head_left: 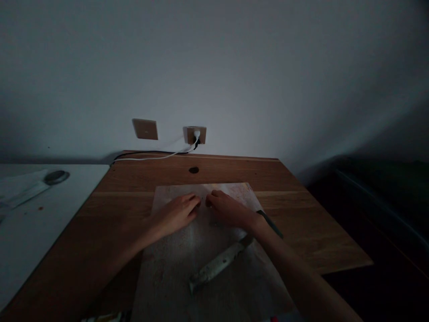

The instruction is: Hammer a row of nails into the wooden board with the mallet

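My left hand (182, 209) and my right hand (225, 206) rest close together near the far edge of a stained, worn board (177, 268). Both have curled fingers pressed together, with a small gap between the two hands. Whatever they pinch, if anything, is too small and dark to make out. Below my right wrist, a long pale tool with a handle (217, 266) lies slantwise on the board. Its darker far end is partly hidden by my forearm, so its kind is unclear. A dark green strip-like object (271, 224) shows just beyond my right forearm.
The board lies on a wooden desk (318, 223) with a cable hole (193, 170). Black and white cables (150, 156) run to a wall socket (195, 135). At left, a white table (33, 241) holds a dark round object (56, 177) and pale sheets. The room is dim.
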`<move>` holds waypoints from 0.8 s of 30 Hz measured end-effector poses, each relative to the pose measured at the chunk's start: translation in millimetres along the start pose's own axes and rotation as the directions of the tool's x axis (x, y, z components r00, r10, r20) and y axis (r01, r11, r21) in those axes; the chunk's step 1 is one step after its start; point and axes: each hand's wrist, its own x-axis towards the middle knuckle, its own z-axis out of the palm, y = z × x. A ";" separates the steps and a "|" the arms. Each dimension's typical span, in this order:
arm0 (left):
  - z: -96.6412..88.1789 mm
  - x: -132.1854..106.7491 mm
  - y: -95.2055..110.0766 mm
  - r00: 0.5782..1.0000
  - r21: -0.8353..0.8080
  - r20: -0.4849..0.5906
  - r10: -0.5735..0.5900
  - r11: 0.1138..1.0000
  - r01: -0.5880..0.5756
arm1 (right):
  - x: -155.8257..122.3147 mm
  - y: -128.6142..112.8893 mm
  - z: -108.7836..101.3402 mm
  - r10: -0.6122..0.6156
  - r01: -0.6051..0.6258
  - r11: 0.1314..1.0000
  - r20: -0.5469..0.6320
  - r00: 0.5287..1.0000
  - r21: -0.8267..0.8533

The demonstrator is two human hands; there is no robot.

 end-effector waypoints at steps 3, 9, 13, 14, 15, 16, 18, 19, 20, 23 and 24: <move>15.3 1.8 15.4 0.999 -0.089 -0.036 0.017 0.996 -0.020 | -19.9 -4.5 -3.0 -0.024 0.023 0.999 0.031 0.999 0.047; 18.1 4.8 19.0 0.977 -0.316 -0.210 0.034 0.943 -0.101 | -84.3 -13.8 -13.4 0.107 -0.085 0.987 -0.162 0.981 0.134; 5.1 22.7 6.7 0.966 -0.450 -0.257 0.024 0.882 -0.141 | -127.9 -29.6 9.4 0.388 -0.352 0.918 -0.239 0.890 0.181; 4.2 31.4 3.7 0.966 -0.464 -0.258 0.023 0.874 -0.144 | -133.2 -33.8 17.3 0.400 -0.366 0.912 -0.208 0.893 0.186; 4.5 41.2 1.1 0.966 -0.469 -0.257 0.025 0.870 -0.148 | -136.1 -37.7 24.6 0.398 -0.363 0.910 -0.177 0.900 0.201; 5.8 51.5 -1.1 0.966 -0.471 -0.256 0.028 0.869 -0.150 | -137.5 -41.0 30.7 0.398 -0.357 0.904 -0.158 0.904 0.236; 9.8 70.6 -4.4 0.968 -0.473 -0.247 0.033 0.868 -0.151 | -140.1 -45.7 38.0 0.447 -0.371 0.852 -0.145 0.883 0.369; 11.6 78.0 -5.8 0.969 -0.472 -0.245 0.036 0.868 -0.152 | -143.5 -47.1 39.3 0.501 -0.392 0.796 -0.139 0.854 0.461; 12.9 83.3 -7.2 0.969 -0.469 -0.244 0.043 0.869 -0.157 | -149.5 -47.8 39.7 0.560 -0.403 0.722 -0.133 0.818 0.562; 12.8 87.5 -13.8 0.967 -0.452 -0.248 0.060 0.875 -0.170 | -182.7 -47.9 40.1 0.709 -0.296 0.399 -0.088 0.700 0.868; 11.8 86.3 -16.9 0.967 -0.452 -0.250 0.054 0.876 -0.166 | -196.7 -47.5 41.3 0.743 -0.232 0.265 -0.045 0.668 0.936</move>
